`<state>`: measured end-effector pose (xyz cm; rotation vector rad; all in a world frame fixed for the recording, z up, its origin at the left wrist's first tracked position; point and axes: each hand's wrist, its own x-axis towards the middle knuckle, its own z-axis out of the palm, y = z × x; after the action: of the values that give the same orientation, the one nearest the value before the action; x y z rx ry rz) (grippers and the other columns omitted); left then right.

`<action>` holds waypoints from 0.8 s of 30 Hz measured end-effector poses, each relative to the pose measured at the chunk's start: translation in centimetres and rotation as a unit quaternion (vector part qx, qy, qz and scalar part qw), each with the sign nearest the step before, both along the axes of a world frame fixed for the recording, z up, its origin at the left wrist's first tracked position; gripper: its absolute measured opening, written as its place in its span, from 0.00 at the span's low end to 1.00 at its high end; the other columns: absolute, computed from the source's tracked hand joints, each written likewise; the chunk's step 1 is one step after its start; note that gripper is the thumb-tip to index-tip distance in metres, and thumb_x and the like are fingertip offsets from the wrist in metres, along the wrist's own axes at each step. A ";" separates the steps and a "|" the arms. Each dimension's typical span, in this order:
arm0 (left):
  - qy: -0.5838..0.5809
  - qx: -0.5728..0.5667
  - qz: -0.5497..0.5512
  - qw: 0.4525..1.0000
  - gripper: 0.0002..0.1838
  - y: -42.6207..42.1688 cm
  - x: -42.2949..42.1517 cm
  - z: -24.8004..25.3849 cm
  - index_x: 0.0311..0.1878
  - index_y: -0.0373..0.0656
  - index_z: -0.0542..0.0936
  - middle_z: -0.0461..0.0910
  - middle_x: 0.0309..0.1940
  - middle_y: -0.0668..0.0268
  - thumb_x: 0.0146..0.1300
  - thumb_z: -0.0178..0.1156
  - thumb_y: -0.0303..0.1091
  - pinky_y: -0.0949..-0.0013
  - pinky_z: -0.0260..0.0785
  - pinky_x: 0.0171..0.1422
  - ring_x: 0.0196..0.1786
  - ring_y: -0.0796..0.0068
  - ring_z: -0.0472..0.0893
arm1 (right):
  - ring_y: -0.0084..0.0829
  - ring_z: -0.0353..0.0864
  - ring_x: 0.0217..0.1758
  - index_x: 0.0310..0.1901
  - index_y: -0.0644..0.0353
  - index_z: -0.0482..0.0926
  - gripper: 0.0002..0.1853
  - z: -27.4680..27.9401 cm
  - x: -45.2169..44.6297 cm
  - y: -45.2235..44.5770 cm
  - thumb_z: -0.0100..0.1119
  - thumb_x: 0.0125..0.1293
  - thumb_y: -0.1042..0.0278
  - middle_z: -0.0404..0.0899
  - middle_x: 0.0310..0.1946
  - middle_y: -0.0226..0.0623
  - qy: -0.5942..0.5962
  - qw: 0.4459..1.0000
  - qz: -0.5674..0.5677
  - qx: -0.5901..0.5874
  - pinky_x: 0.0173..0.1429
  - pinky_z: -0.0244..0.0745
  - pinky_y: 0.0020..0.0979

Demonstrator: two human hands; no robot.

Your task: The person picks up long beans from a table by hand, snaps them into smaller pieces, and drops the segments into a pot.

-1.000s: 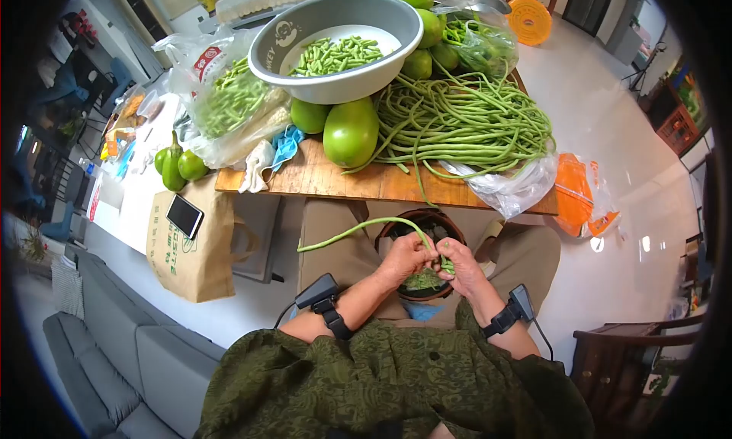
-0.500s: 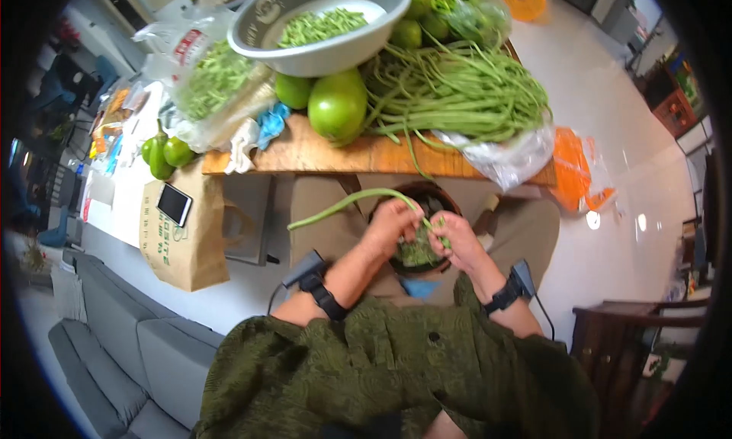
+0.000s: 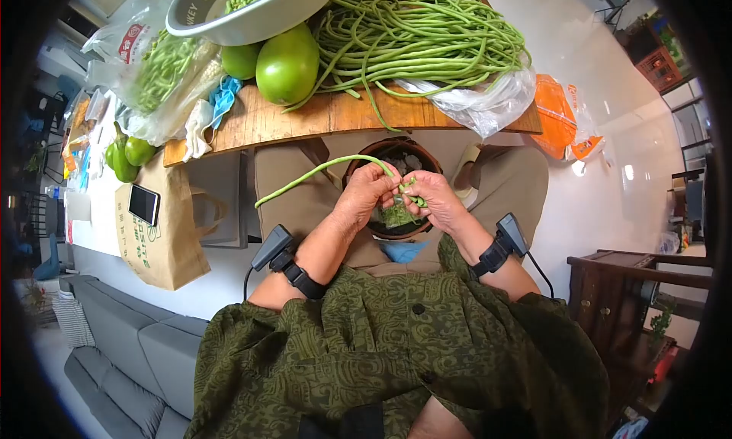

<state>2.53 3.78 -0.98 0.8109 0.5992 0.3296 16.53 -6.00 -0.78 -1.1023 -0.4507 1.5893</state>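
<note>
My left hand is closed round a long green bean, whose free length arcs out to the left. Close against it, my right hand pinches at the bean's near end, with short bean pieces showing in its curled fingers. Both hands are above a dark round bin between my knees, with green scraps and pale litter inside. On the wooden table ahead lies a big heap of long beans, partly over a clear plastic bag.
A grey basin of cut beans rests tilted over large green fruit. To its left is a plastic bag of beans. A phone lies on a paper bag. An orange bag hangs at the table's right end.
My head view has shifted, so the table and basin sit higher and further left. Both hands stay together on the bean above the bin.
</note>
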 end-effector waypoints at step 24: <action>-0.011 0.084 0.003 0.996 0.04 -1.1 0.1 0.9 0.38 0.37 0.71 0.74 0.25 0.65 0.59 0.54 0.24 0.78 0.65 0.25 0.20 0.81 0.69 | 0.18 0.68 0.19 0.33 0.59 0.70 0.06 0.1 0.3 0.2 0.51 0.60 0.66 0.68 0.21 0.29 0.028 0.997 -0.070 -0.004 0.19 0.57 0.16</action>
<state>2.62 2.72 -0.07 0.9653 0.5579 0.3982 16.78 -5.84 -0.68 -1.0699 -0.3229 1.4967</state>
